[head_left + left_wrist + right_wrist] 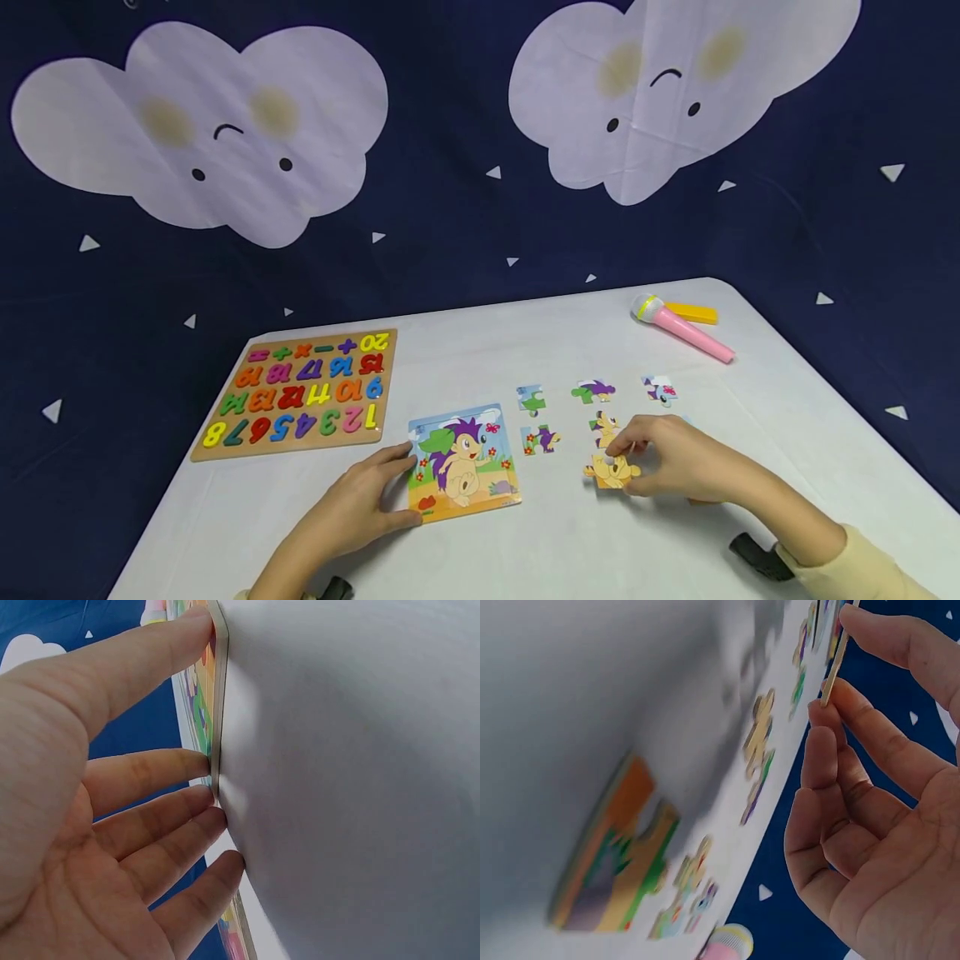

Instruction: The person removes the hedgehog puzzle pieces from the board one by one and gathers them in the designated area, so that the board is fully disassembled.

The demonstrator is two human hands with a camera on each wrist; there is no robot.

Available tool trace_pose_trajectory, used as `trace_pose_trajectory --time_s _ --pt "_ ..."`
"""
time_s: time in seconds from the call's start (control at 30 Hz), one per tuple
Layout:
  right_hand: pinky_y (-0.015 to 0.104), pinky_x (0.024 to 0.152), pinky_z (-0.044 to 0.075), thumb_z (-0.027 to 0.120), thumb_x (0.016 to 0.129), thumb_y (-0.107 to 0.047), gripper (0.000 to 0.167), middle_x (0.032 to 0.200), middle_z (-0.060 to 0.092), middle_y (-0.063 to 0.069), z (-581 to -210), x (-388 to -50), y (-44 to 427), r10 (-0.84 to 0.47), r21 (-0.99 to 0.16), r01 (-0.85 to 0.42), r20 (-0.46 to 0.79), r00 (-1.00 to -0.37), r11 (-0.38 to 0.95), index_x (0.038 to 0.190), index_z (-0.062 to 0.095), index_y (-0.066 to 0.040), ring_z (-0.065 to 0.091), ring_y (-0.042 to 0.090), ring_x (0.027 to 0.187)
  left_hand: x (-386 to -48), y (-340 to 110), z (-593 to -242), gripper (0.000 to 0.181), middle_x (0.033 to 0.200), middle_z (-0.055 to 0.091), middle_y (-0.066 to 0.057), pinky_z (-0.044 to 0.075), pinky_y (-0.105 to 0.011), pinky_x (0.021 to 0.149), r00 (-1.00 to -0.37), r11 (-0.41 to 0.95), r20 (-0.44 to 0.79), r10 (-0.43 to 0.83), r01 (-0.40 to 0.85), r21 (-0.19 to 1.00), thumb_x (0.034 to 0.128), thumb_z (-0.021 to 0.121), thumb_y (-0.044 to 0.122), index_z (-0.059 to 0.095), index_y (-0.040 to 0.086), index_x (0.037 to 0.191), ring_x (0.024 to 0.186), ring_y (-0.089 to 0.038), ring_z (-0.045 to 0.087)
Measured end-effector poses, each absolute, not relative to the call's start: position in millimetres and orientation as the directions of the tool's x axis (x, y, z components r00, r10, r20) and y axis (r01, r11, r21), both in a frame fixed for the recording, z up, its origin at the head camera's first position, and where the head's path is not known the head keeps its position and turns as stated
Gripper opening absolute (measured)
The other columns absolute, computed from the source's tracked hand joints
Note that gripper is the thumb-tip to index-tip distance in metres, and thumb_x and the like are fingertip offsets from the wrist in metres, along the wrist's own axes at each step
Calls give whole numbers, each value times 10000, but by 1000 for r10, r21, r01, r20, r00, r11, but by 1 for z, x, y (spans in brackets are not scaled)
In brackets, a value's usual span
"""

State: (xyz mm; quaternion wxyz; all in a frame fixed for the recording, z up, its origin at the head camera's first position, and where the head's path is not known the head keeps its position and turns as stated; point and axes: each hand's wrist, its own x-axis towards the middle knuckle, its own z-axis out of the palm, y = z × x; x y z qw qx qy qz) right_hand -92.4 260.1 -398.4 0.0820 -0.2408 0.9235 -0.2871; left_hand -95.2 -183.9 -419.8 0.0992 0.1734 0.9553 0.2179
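My left hand (356, 504) rests at the left side of a square hedgehog puzzle board (467, 462), its fingertips and thumb touching the edge. In the left wrist view, those fingers are mostly straight against the board's rim. My right hand (678, 458) pinches a cream-coloured jigsaw piece (611, 473) between thumb and fingers; the right wrist view shows that jigsaw piece (831, 679) edge-on above the table. Around it lie a hedgehog-face piece (605, 429), a purple-and-green piece (594, 391), a flower piece (542, 439), a green leaf piece (532, 400) and a butterfly piece (660, 390).
A wooden number board (300, 396) lies at the left of the white table (465, 350). At the back right are a pink toy microphone (686, 329) and a yellow block (693, 313). Another jigsaw piece (634, 859) appears blurred in the right wrist view, partly behind my right hand from above.
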Motion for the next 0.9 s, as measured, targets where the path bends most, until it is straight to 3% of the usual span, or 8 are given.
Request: trace_pose_trajectory --time_s 0.33,0.9 --pt "265 843 582 961 778 -348 412 1103 752 -140 -407 -88 278 -468 -602 -351 -45 -882 718 1117 777 -204 631 6 959 -95 -183 -419 798 1607 569 -114 459 -623 1198 -927 855 -133 352 261 448 761 981 409 697 59 1420 1488 -411 532" --pt "223 803 537 957 772 -272 349 1031 700 -160 -420 -91 280 -498 -625 -364 -47 -866 691 1072 784 -229 567 -21 918 -94 -184 -421 801 1603 573 -114 466 -615 1196 -926 850 -115 361 276 448 758 984 406 697 56 1419 1482 -411 541"
